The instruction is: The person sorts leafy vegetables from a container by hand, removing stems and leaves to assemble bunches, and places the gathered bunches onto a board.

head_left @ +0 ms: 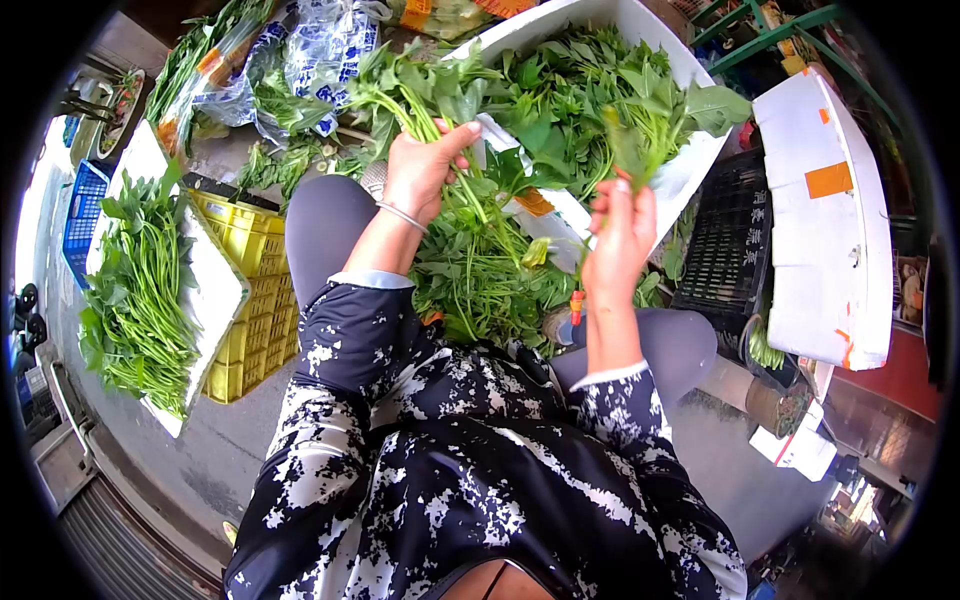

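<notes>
My left hand [425, 175] is closed around a bunch of leafy greens [415, 100], long green stems with broad leaves like sweet potato greens. Pinched in my right hand [622, 235] is a leafy stem [630, 150], its upper end blurred. A small red and yellow object [577, 307] shows beside my right wrist; I cannot make out what it is. In front of both hands stands a white foam box [690, 165] heaped with loose greens [590, 85]. More stems [490, 265] lie in a pile between my knees, below the hands.
At left, trimmed greens [150, 290] lie on a white foam board [215, 285] over a yellow crate [250, 320]. Plastic bags [325, 65] sit at the back. A black crate [725, 235] and a white foam lid or box [825, 220] stand at right.
</notes>
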Available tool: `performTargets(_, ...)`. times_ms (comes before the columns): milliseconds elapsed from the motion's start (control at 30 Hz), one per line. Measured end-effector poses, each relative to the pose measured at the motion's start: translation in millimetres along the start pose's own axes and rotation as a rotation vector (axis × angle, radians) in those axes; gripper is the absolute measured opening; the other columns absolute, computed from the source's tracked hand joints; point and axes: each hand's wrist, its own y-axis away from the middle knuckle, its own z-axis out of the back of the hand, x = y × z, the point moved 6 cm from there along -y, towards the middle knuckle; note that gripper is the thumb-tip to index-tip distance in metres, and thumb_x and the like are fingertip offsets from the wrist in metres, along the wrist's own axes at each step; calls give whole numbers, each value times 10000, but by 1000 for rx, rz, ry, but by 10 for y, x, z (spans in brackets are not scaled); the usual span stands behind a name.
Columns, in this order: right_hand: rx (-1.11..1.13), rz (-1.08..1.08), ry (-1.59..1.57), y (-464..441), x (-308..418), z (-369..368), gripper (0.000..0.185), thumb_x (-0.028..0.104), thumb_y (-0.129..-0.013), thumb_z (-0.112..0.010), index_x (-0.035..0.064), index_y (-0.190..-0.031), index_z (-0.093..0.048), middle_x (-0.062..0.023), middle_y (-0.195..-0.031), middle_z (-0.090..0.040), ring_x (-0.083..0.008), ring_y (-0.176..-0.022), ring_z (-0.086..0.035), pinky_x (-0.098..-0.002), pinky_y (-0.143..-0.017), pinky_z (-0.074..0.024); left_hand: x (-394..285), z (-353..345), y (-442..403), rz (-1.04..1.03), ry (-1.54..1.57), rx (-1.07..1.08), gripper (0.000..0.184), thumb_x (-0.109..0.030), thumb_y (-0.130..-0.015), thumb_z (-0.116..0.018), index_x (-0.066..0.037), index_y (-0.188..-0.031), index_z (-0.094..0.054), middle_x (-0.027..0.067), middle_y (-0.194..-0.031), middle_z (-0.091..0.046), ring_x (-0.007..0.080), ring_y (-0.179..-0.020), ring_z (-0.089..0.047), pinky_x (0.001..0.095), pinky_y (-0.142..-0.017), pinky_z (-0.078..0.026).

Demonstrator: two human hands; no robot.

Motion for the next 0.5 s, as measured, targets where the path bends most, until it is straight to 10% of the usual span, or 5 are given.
performTargets(133,283,-99,152,71,-344,-555,269,248,-908,-428,43,-1048,-533,-75,-962,-618,-83,-764,-560,-182,-555,-404,33,-83,17,-5,-59,37,227,-148,-685,-731,-100,-717,-511,-12,-649,-581,51,-478,-482,174,-390,-317)
performTargets(300,426,-8,242,169,-513,-816,189,192,-870,-514,15,-881,-579,21,-666,-538,-47,-577,-433,-194,-521,-356,13,-123,31,-35,-86,99,191,-190,-720,-706,-78,-772,-559,0,-640,-580,64,-494,-499,183,-401,-332)
performTargets(500,234,-507,-451,-185,-490,-558,188,175,-850,-543,36,-975,-570,-47,-787,-585,-118,-669,-555,-268,-754,-472,47,-196,38,36,-194,196,333,-315,-751,-669,-25,-883,-575,58,-724,-622,92,-498,-529,214,-399,-372)
